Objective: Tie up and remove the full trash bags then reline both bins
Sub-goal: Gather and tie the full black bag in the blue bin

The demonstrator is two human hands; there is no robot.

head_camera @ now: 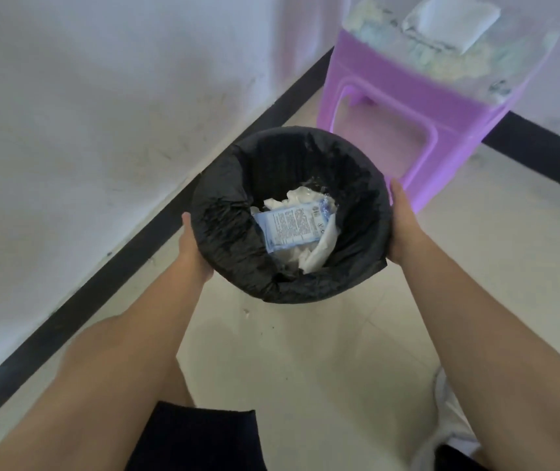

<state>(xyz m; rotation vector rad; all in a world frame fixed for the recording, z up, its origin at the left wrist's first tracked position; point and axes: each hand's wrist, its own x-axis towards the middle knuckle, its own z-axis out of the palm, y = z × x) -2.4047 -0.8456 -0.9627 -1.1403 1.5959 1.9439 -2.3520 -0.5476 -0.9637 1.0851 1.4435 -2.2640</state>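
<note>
Head view, items by size. Floor (305, 351): pale tile, dark skirting. Purple stool (407, 107): just behind the bin. Black trash bag (231, 239): untied, folded over the rim of the bin it hides, held between both palms. Left hand (193, 248), right hand (402, 226): pressed to opposite sides; fingers hidden, curl cannot be told. Wrapper (292, 229), tissues (319, 253): inside the bag. Risks: mouth open, so tilting could spill litter; slick plastic may slip under the palms.

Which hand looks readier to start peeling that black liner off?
Probably the right hand: a loose corner of the black liner sticks out beside it; the left hand holds smoother plastic.
</note>
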